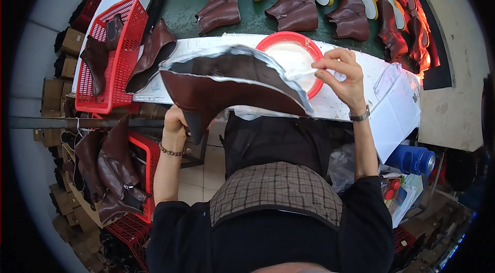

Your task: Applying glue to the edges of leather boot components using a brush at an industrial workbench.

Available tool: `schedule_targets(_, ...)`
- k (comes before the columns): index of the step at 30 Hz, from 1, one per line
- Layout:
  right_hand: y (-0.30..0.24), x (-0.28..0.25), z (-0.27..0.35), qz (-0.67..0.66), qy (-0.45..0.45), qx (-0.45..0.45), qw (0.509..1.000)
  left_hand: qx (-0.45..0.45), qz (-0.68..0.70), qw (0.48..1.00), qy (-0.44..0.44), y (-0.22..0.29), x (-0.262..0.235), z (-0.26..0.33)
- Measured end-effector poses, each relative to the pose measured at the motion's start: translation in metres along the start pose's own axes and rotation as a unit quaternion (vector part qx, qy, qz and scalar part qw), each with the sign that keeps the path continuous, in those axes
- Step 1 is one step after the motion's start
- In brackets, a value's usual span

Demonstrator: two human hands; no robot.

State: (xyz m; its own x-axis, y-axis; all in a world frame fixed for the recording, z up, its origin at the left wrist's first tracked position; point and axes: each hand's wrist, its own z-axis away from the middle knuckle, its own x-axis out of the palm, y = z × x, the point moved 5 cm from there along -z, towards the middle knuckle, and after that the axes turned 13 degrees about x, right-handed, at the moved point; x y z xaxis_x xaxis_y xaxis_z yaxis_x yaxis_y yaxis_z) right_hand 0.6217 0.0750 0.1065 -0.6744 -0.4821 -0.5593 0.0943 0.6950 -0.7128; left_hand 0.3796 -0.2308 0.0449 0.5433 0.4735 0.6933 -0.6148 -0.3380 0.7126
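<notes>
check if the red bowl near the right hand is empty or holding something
Not empty, it seems: white material shows inside the red bowl, beside the right hand; its depth cannot be told.

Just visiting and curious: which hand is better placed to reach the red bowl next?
Probably the right hand: it holds a white tool by the bowl, while the left hand, farther off, holds the boot upper.

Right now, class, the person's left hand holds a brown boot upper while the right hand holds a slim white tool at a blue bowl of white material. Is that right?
Not quite: the bowl is red, not blue, as the head view shows. The left hand does hold a brown boot upper, and the right hand a slim white tool.
</notes>
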Motion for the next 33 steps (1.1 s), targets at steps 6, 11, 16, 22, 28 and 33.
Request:
schedule_targets(6,0.001,0.007,0.028,0.003,-0.009,0.053,0.999,0.069,-0.02,0.997,-0.031,0.013,-0.008,-0.004)
schedule_targets(11,0.05,0.019,0.048,-0.142,0.025,0.159,0.977,0.048,-0.022,0.998,0.032,0.019,-0.014,-0.006)
schedule_targets(16,0.146,0.013,0.09,-0.178,0.143,0.395,0.89,0.19,-0.233,0.942,0.15,0.078,-0.03,-0.058)
schedule_targets(22,0.153,0.03,0.087,-0.245,0.182,0.375,0.876,0.413,-0.581,0.701,0.025,0.152,-0.054,-0.184)
schedule_targets(28,0.154,0.028,0.088,-0.251,0.189,0.38,0.87,0.401,-0.754,0.511,0.101,0.13,-0.093,-0.28)
schedule_targets(33,0.153,0.03,0.089,-0.241,0.194,0.398,0.864,0.358,-0.79,0.487,0.107,0.123,-0.132,-0.294)
